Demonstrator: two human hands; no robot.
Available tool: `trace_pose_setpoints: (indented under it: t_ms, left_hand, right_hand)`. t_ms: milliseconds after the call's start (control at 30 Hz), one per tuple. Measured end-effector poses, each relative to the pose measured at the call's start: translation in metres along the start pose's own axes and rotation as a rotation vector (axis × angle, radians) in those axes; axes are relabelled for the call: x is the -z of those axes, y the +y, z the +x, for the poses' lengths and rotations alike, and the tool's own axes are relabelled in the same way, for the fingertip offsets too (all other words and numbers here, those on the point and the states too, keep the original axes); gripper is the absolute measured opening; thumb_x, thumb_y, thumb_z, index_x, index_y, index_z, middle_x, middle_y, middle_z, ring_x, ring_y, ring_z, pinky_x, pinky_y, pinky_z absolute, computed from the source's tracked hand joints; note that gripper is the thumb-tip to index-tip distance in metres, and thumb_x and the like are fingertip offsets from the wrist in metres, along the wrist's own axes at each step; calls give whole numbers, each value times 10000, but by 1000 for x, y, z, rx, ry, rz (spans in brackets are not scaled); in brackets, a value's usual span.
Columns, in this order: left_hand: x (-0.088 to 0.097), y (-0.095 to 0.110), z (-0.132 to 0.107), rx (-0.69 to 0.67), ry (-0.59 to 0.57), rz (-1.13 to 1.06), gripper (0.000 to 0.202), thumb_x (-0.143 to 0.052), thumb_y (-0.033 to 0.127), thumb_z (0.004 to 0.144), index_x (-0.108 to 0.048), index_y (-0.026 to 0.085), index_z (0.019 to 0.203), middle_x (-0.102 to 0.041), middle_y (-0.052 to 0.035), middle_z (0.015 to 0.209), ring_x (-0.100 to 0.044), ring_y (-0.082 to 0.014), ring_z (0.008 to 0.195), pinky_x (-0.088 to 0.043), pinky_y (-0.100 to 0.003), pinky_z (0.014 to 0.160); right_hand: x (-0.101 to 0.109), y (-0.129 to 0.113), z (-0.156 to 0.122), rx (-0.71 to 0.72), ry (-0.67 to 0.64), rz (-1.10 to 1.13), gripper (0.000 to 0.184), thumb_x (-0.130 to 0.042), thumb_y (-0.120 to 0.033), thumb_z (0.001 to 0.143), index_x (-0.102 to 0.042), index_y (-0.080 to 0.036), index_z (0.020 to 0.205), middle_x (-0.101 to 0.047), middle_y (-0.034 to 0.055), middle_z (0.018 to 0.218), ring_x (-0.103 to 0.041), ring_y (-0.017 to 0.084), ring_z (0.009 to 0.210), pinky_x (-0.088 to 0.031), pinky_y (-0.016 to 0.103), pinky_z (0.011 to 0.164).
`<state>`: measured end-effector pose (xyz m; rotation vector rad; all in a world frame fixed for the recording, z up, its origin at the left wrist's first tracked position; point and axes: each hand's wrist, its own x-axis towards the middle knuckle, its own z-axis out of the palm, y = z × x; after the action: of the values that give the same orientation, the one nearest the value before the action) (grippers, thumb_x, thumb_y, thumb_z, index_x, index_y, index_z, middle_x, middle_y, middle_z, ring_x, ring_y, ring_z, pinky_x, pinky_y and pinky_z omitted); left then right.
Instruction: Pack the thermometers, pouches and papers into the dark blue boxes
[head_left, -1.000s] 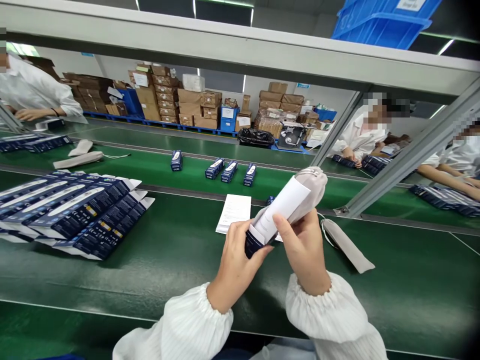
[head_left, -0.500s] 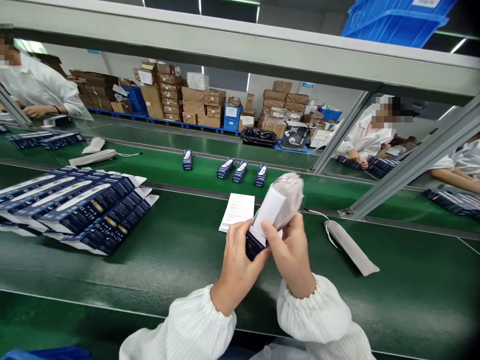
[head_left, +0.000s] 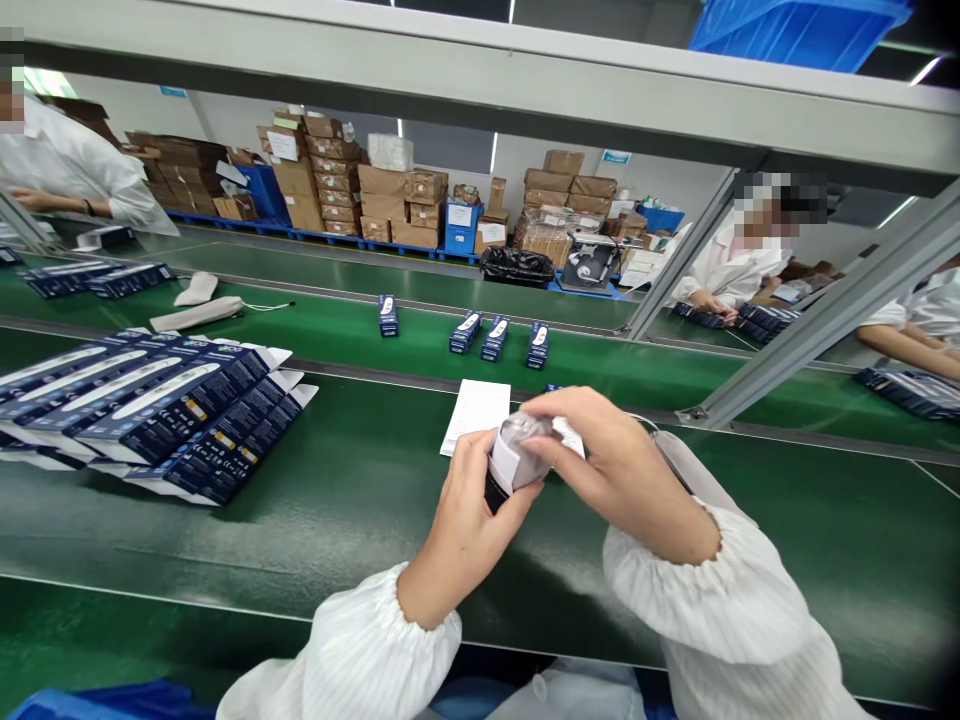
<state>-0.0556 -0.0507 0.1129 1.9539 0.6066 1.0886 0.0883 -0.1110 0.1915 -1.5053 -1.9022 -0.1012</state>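
Observation:
My left hand is wrapped round a small dark blue carton with its open end up. Out of that end pokes the bunched top of a light grey fabric pouch, beside a white flap. My right hand bends over the opening, thumb and fingers closed about the pouch's top. The carton's lower part is hidden by my left hand. Behind the hands lies a white printed leaflet. Another grey pouch rests on the belt, partly covered by my right arm.
Stacked dark blue cartons with open flaps lie at left. Several closed cartons stand on the raised green strip, with two grey pouches farther left. A metal post rises at right. Co-workers sit across the line.
The pouch, which stood well out of the carton, is now mostly down inside it. My right hand has shifted from the carton's side to over its open end. Another blue carton shows on the strip.

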Motion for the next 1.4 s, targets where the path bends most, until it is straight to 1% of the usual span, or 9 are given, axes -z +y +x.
trace_pose_setpoints:
  t_ms: [167,267,400,533,633,867,1000,1200,1400]
  left_hand:
    - [14,-6,-6,55,-143,-86,607,-657,348,801,-380,324,1341,-463,-41,1301,-466,-231,1194,-378,-382,1030]
    - [14,-12,-12,126,-120,-120,621,-655,364,801,-365,332,1349,-447,-33,1342,-460,-235,1222,-374,-384,1043]
    - [4,-18,-21,157,-89,-211,521,-588,355,855,-388,338,1336,-452,-21,1353,-441,-217,1258,-350,-362,1073]
    - [-11,-18,-27,177,-21,-376,463,-335,392,963,-277,336,1419,-290,-7,1497,-245,-185,1394,-228,-332,1150]
    - [-16,-12,-25,251,6,-511,432,-263,390,977,-298,326,1403,-297,-1,1497,-238,-169,1395,-211,-320,1154]
    - [-11,-4,-5,377,-41,-650,396,-442,146,865,-402,299,1228,-488,-9,1290,-469,-159,1206,-408,-301,1008]
    - [0,-9,1,162,-84,-463,347,-432,83,852,-461,280,1137,-498,-21,1237,-470,-160,1195,-402,-330,1015]
    - [33,-19,-2,-342,-171,228,282,-612,197,842,-562,270,1109,-575,-24,1152,-467,-188,1149,-363,-377,1027]
    - [30,-22,-13,-275,-139,180,361,-526,129,887,-521,281,1214,-544,-31,1270,-447,-169,1238,-375,-359,1054]
  right_hand:
    - [-12,8,-10,93,-241,-188,161,-525,-233,911,-683,-256,927,-706,15,948,-557,229,1020,-376,466,915]
    - [-24,9,-24,18,-62,21,193,-507,-233,916,-685,-246,991,-683,28,1070,-528,227,1120,-385,455,985]
    - [-53,4,-44,-482,315,562,298,-438,-344,945,-624,-238,1152,-614,59,1222,-560,220,1127,-471,416,961]
    - [-82,-5,-49,-709,295,1040,385,-425,-439,937,-553,-256,1251,-542,34,1336,-465,224,1259,-372,432,1083]
    - [-90,-9,-48,-740,329,1073,366,-463,-429,921,-524,-298,1257,-518,5,1355,-451,204,1268,-350,401,1099]
    - [-88,-5,-45,-603,257,945,295,-485,-272,901,-491,-293,1195,-574,14,1232,-532,168,1153,-472,324,969]
    - [-81,9,-45,-406,225,850,263,-517,-227,892,-506,-289,1148,-577,27,1225,-559,174,1130,-477,365,970]
    - [-55,31,-52,-60,32,421,411,-662,-252,821,-544,-256,1215,-541,78,1314,-514,220,1213,-432,404,1034]
    - [-58,26,-58,5,136,301,429,-588,-154,866,-507,-251,1275,-546,76,1323,-504,196,1230,-441,387,1044]
